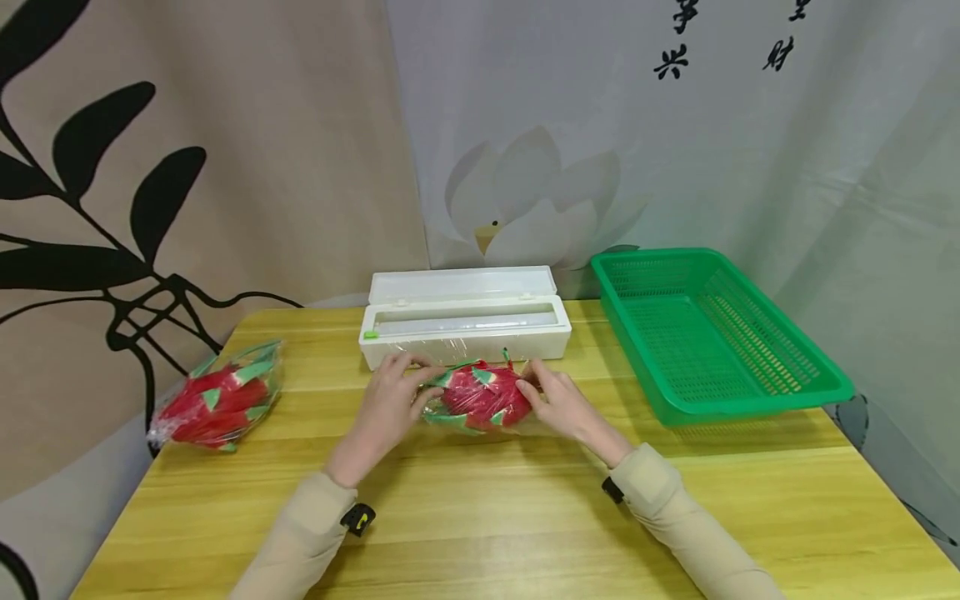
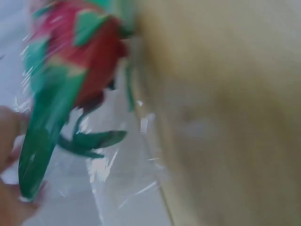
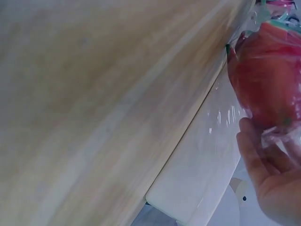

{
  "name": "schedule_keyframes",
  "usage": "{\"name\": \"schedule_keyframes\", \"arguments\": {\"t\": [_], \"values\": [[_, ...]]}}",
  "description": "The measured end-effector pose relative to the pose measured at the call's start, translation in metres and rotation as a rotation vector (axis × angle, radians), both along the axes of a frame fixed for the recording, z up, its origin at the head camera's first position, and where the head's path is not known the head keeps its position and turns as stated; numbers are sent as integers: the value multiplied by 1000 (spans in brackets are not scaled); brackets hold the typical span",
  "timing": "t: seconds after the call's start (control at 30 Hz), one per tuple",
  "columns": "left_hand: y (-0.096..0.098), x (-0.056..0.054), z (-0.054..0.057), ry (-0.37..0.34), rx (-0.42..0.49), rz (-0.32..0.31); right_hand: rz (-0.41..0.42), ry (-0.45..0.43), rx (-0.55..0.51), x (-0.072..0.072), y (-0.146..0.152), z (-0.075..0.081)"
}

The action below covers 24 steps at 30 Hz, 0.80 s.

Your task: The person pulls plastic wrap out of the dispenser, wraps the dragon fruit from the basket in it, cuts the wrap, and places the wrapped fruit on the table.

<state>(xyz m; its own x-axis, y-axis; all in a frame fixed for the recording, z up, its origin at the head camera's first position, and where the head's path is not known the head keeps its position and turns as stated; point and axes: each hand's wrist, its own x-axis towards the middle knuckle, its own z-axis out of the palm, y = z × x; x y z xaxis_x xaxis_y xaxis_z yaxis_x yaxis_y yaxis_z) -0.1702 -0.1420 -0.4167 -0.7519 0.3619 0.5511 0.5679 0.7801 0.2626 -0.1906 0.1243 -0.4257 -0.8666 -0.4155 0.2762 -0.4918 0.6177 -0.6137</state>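
1. Dragon fruit [image 1: 480,397], film-wrapped, is held between both hands near the bench's [image 1: 480,517] far edge, just before the white film dispenser [image 1: 465,321].
2. Left hand [image 1: 392,398]: fingers are curled onto the fruit's left side.
3. Right hand [image 1: 564,402]: fingers are pinched on its right side.
4. Second wrapped dragon fruit [image 1: 217,406] is placed at the left edge; green basket [image 1: 712,333] at the right.

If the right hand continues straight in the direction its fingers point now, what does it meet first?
Most likely the wrapped dragon fruit: the right hand already touches its right side, fingers pointing left toward it. Beyond it is the left hand.
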Motion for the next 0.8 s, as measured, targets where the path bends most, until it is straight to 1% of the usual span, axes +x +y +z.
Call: {"name": "schedule_keyframes", "arguments": {"t": [0.03,0.07,0.1,0.13,0.17,0.2,0.27,0.3,0.43,0.5,0.57,0.67,0.73,0.8], "values": [[1,0,-3,89,-26,18,-9,4,3,0,-1,0],[2,1,-5,154,-43,28,-17,-3,3,0,-2,0],[3,2,-8,199,-56,34,-24,-13,3,0,-3,0],[3,2,-10,221,-67,39,-32,-27,-1,0,-5,1],[3,3,-11,225,-77,45,-37,-44,-9,-1,-5,1],[4,4,-12,220,-87,48,-42,-56,-19,-2,-6,1],[5,5,-13,184,-116,47,-50,-64,-35,-4,-7,1],[5,6,-13,156,-139,47,-52,-56,-42,-6,-7,0],[9,8,-14,0,-244,56,-70,7,-34,-13,-6,0],[11,7,-15,-45,-293,69,-83,22,-25,-16,-4,1],[14,4,-15,-51,-325,80,-96,36,0,-16,-3,3],[16,0,-15,-34,-343,90,-102,60,76,-14,-3,8],[17,-2,-14,-28,-346,101,-79,94,144,-10,-4,11],[17,-5,-14,-37,-345,112,-32,118,209,-7,-7,13]]}}
